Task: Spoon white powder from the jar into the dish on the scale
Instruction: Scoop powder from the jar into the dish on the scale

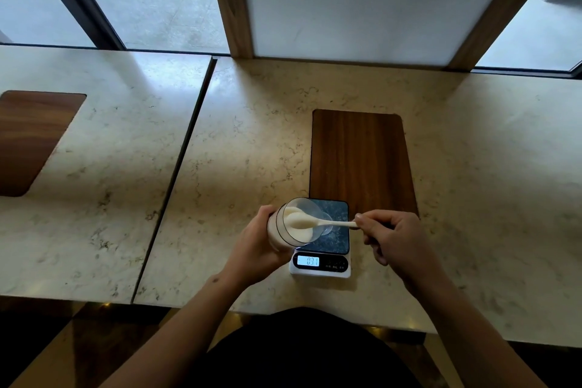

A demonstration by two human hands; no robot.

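Observation:
My left hand (252, 242) grips a clear jar (291, 221) of white powder, tilted with its mouth toward the right, over the left edge of the scale. My right hand (390, 238) pinches the handle end of a white spoon (327, 224). The spoon's bowl lies inside the jar's mouth on the powder. A small digital scale (333, 271) sits on the marble counter, its lit display showing figures. On its dark platform stands a small clear dish (330, 227), mostly hidden behind the jar and spoon.
A dark wooden inlay panel (362, 161) lies in the counter just behind the scale. A seam (176, 173) splits the marble counter; another wooden inlay (31, 138) is at far left. A white wall panel and windows stand behind the counter.

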